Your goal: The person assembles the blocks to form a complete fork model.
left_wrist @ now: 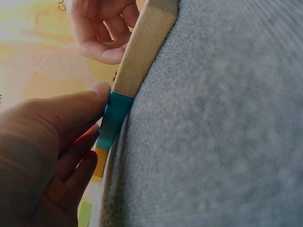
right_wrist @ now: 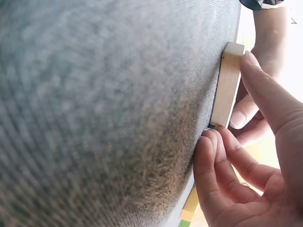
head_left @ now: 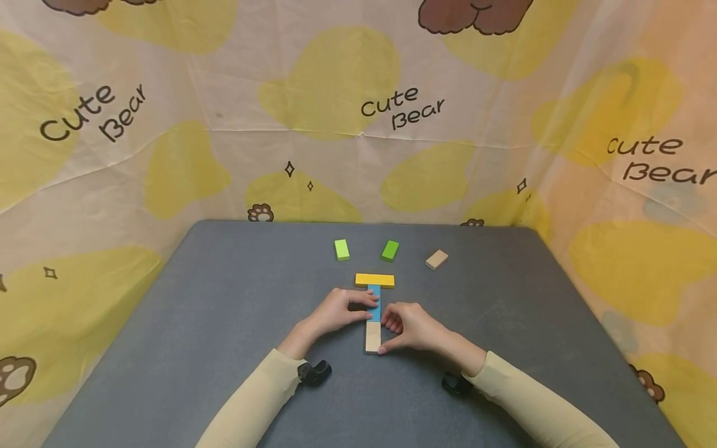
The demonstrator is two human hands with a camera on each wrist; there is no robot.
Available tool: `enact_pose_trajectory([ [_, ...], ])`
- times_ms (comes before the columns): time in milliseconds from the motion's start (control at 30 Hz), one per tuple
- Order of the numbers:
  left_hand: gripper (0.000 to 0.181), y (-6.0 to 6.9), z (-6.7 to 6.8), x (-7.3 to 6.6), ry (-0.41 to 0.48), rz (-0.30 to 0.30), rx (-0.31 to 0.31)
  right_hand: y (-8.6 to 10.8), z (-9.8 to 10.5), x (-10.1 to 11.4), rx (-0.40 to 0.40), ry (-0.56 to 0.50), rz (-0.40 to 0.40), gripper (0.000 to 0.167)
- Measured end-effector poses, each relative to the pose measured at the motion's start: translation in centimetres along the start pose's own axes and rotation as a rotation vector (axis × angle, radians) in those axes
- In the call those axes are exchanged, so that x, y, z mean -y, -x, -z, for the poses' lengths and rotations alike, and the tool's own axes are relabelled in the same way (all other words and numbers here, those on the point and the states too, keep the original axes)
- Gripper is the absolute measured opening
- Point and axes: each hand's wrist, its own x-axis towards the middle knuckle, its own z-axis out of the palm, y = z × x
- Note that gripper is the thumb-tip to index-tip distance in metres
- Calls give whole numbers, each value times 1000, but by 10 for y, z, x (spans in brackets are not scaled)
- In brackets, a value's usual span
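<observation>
At the blue block [head_left: 376, 314], the left hand [head_left: 338, 309] rests with thumb and fingers loosely parted. At six o'clock, the right hand [head_left: 411, 328] touches the right side of the plain wooden block [head_left: 373, 336] — whether it pinches, I can't tell. Lopsided thumb pressure could skew their end-to-end join, and a shove up the row might jog the yellow bar [head_left: 374, 280] lying crosswise at twelve. Farther out, a pale green block [head_left: 342, 250] sits at eleven; grey tabletop [head_left: 504, 298] spreads toward three and nine — seemingly ample room for sideways withdrawal.
</observation>
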Motion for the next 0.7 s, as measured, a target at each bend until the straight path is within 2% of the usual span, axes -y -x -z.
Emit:
enact_pose_trajectory([
  [233, 28, -1, -1, 1, -11, -1, 0, 3, 5, -3, -8, -57, -33, 46],
  [533, 28, -1, -1, 3, -12, 19, 8, 2, 23, -19, -181, -61, -120, 52],
  [700, 28, -1, 0, 2, -10, 21, 11, -2, 36, -29, -236, -43, -172, 59],
])
